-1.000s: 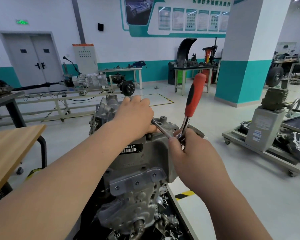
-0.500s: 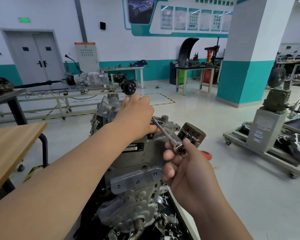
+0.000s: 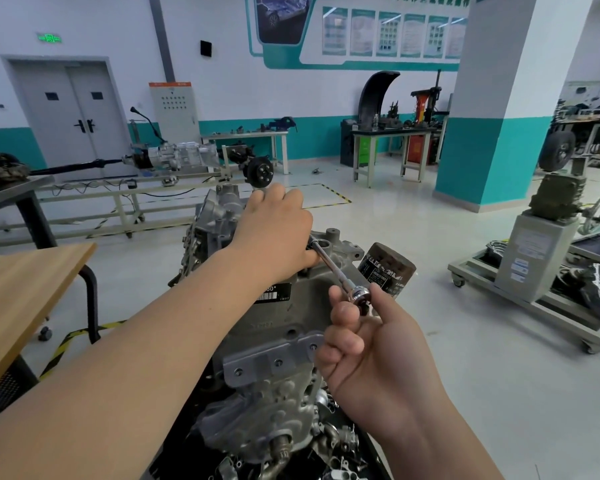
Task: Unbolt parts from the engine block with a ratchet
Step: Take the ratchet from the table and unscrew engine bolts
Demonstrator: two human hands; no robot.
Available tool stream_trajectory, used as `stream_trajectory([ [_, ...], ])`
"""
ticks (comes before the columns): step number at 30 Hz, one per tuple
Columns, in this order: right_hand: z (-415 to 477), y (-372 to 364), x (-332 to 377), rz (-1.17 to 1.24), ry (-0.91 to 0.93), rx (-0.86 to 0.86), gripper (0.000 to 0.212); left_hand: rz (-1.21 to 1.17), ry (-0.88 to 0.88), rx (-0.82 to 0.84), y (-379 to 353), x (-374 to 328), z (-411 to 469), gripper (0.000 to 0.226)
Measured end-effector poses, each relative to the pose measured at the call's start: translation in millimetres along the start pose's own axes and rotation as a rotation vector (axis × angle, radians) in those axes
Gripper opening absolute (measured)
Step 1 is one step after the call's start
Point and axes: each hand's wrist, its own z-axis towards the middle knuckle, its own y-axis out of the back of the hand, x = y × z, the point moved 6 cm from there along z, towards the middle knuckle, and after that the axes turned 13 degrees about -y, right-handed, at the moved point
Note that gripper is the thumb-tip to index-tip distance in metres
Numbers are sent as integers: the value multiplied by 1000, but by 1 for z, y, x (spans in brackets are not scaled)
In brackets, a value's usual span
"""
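Observation:
A grey cast engine block stands in front of me, with a barcode label on its upper face. My left hand lies on top of the block and holds the far end of a chrome extension bar there. That bar slants down to the ratchet head, which my right hand grips. The ratchet's handle is hidden behind the right hand. A dark oil filter sticks out at the block's right side.
A wooden table stands at the left. Loose metal parts lie in the tray under the block. A grey unit on a wheeled cart stands at the right, and a teal pillar behind it.
The ratchet's red handle pointed upward, then swung down to the right and out of sight behind my right hand. My left hand stayed on the block.

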Motion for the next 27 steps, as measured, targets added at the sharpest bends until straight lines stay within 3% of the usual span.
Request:
stream_trajectory([
  [5,3,7,10,-262,114,-121,48,-9,8,15,0,0,1,52],
  [12,-15,1,45,-1177,550,-497,52,5,8,18,-1,0,1,52],
  [18,-23,-16,57,-1640,781,-702,35,-4,5,1,0,0,0,51],
  [22,-20,-13,57,-1636,778,-681,36,-4,-4,-17,0,0,-1,50],
  [27,-11,0,51,-1119,514,-397,38,-18,-8,-11,-2,2,0,54],
])
